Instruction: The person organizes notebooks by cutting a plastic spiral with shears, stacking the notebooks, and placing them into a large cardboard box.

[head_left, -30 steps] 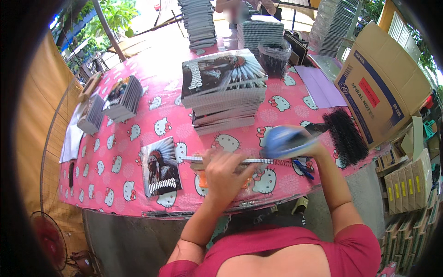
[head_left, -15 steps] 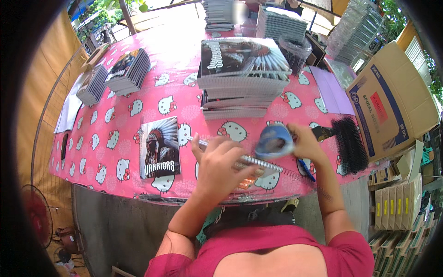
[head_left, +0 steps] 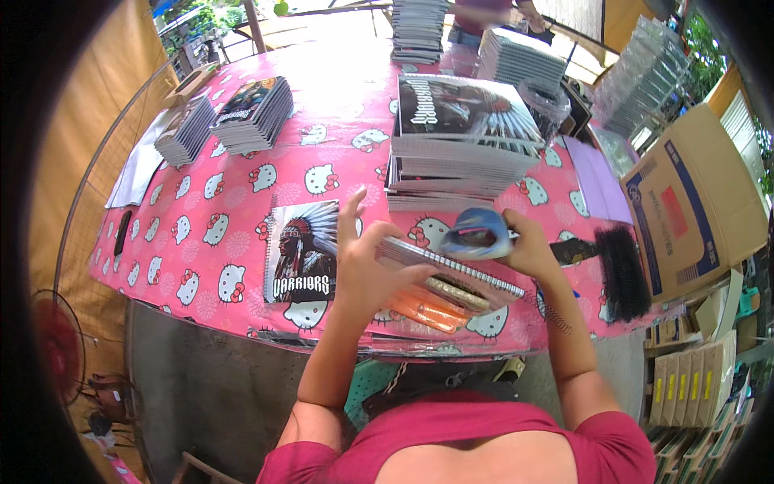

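Note:
My left hand [head_left: 371, 262] is closed around a spiral notebook [head_left: 476, 274], tilted with its coiled edge up. A loose dark coil end [head_left: 555, 316] sticks out past the notebook's right corner, beside my right forearm. My right hand [head_left: 528, 246] is closed on a blue thing with ring-like openings [head_left: 476, 234], too blurred to name surely. Its lower part is close to the coiled edge; whether they touch I cannot tell. Below the notebook lie an orange packet [head_left: 427, 306] and a gold, glittery strip [head_left: 455, 292]. Another notebook [head_left: 302, 252] lies flat left of my left hand.
A tall notebook stack [head_left: 463, 153] stands beyond my hands, with smaller stacks [head_left: 254, 117] far left. Black coils [head_left: 621, 274] lie at the right, near an open cardboard box [head_left: 685, 202]. A person [head_left: 484, 20] stands across the pink-covered table [head_left: 214, 274].
The notebook has tipped, showing more of its side and the packet below. My left fingers have spread somewhat along it. The blue thing stays by the coiled edge; the whole view has shifted.

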The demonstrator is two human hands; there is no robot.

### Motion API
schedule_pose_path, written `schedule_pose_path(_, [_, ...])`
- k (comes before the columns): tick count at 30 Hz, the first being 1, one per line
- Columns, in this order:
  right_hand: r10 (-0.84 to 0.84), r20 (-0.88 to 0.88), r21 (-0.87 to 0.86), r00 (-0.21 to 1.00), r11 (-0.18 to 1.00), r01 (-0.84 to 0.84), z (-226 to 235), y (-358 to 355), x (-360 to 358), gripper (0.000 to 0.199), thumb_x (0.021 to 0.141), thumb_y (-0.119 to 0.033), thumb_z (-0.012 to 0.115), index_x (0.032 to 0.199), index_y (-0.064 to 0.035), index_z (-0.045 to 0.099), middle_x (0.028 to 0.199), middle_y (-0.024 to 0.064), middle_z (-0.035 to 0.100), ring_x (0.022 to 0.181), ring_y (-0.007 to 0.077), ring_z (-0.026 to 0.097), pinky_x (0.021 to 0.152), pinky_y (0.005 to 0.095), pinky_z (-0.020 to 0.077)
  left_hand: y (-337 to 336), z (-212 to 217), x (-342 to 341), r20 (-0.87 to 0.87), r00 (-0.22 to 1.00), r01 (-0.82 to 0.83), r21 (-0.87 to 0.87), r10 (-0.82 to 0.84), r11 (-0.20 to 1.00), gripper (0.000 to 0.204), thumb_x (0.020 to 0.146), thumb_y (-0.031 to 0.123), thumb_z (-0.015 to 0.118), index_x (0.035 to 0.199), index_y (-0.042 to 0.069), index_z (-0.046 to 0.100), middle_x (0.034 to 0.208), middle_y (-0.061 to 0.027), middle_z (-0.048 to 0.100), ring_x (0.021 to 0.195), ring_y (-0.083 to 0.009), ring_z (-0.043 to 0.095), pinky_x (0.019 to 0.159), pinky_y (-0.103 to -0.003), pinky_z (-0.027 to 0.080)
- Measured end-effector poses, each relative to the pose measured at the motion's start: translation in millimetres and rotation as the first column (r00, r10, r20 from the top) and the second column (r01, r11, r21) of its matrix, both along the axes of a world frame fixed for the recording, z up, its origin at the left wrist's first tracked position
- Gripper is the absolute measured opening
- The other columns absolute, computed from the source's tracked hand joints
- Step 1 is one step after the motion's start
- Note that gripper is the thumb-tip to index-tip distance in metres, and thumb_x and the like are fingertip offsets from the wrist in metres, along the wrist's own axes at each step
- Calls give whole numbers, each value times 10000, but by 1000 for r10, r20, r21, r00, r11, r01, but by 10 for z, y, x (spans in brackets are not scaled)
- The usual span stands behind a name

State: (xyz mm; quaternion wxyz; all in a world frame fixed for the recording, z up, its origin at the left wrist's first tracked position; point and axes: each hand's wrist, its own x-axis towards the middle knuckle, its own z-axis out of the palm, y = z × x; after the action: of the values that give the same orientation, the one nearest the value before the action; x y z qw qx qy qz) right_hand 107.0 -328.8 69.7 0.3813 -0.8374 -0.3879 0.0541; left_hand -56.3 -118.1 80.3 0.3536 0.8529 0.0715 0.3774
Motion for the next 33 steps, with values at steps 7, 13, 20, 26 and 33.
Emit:
schedule_pose_path(7, [51,-14,-55,999,997,-52,-63,124,20,395,594,-57,706,971,-2,604,896,40,645,807,142,602,733,321,486,-70,-390,-75,330,890,446,-772,-314,452,560,675,-55,753,1162,6,483,1021,-148,612,931,-193,606,802,-309,522])
schedule_pose_path(13, [226,-269,152,936,970,-190,41,173,-123,391,580,-29,716,951,-19,594,835,17,607,782,151,573,709,316,483,-11,-582,-157,426,877,473,-848,-223,239,311,740,-156,589,1016,-20,633,957,-97,655,855,-131,611,728,-249,506])
schedule_pose_path(20, [35,141,-203,989,979,-6,-52,276,-83,429,565,-76,699,976,-38,584,840,75,623,784,177,591,741,316,473,173,-696,-170,451,816,506,-860,-361,71,227,802,-57,627,1029,-43,638,918,-90,660,790,-120,613,713,-230,492])
schedule_pose_path(26, [161,19,21,987,987,-162,-18,255,-159,474,587,-119,708,1034,-53,565,889,139,614,865,310,610,747,386,489,239,-670,-123,419,854,464,-881,-307,88,204,776,-40,680,976,-58,653,870,-70,649,729,-97,598,675,-191,494])
schedule_pose_path(33, [-249,276,-46,928,961,271,-297,-513,-20,434,670,-168,725,1029,-14,536,974,163,580,924,323,576,767,391,471,183,-607,-96,455,840,487,-873,-296,41,170,772,-44,679,941,-56,661,836,-68,651,709,-106,601,657,-199,495])
